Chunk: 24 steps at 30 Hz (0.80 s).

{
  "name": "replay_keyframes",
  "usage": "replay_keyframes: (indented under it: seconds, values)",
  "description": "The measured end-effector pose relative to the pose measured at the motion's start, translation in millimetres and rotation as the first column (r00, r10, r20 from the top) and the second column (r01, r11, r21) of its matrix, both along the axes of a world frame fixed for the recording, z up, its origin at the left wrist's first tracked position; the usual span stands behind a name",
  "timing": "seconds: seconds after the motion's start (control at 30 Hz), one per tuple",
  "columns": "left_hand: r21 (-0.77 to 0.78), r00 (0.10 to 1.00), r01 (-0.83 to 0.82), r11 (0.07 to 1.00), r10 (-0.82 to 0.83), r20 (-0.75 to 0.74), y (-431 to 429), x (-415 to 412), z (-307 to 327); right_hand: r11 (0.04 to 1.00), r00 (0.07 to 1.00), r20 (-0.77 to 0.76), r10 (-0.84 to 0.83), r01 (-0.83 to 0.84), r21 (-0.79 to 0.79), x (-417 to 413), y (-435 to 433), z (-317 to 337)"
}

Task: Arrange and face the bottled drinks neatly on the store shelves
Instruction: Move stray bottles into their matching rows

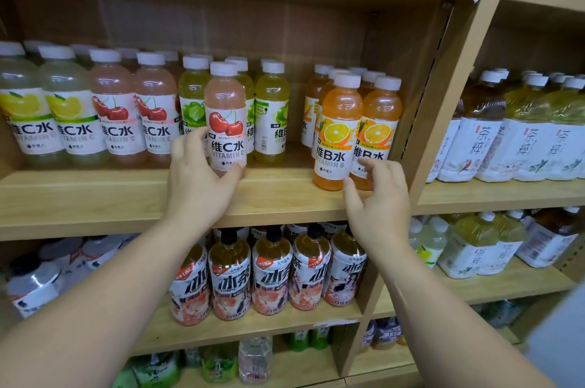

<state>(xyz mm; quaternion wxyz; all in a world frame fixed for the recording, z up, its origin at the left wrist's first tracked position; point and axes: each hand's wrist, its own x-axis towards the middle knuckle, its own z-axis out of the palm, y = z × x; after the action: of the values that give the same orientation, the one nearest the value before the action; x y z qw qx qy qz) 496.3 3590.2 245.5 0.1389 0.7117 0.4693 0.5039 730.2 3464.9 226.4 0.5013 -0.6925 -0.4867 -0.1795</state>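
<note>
Both forearms angled up toward the middle shelf (95,197). So the left hand (199,178) had a cherry bottle (224,121) wrapped in thumb and fingers. It stood upright near the shelf's front edge, out ahead of the lime bottles (272,115). Meanwhile the right hand (380,197) was loosely open, fingertips right at the front orange bottles (337,134) by the shelf's right end. Touching or not, couldn't tell.

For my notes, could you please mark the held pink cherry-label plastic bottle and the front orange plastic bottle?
Pink cherry-label plastic bottle (226,147): head view, label middle.
Front orange plastic bottle (335,147): head view, label middle.
</note>
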Motion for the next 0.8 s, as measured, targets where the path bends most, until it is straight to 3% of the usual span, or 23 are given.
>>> replay_keyframes:
  seconds: [0.17,0.3,0.57,0.8]
  values:
    - [0.184,1.0,0.02,0.983,-0.018,-0.015,-32.5,-15.7,-12.1,0.947,0.94,0.118,0.32,-0.316,-0.053,-44.9,-10.1,1.1]
    - [0.183,0.997,0.014,0.983,0.0,-0.078,-67.7,-35.4,-65.4,0.839,0.857,0.028,0.515,-0.498,-0.217,-64.6,-19.8,-66.7]
    - [-0.196,0.96,-0.034,0.98,-0.023,-0.28,-120.4,-55.9,-210.4,0.625,0.797,-0.337,0.502,-0.603,-0.495,-45.3,-32.5,-211.3]
    - [-0.531,0.898,-0.145,0.835,-0.114,-0.425,-126.4,-37.8,-319.7,0.359,0.824,-0.468,0.319,-0.563,-0.745,-17.9,-36.8,-312.5]
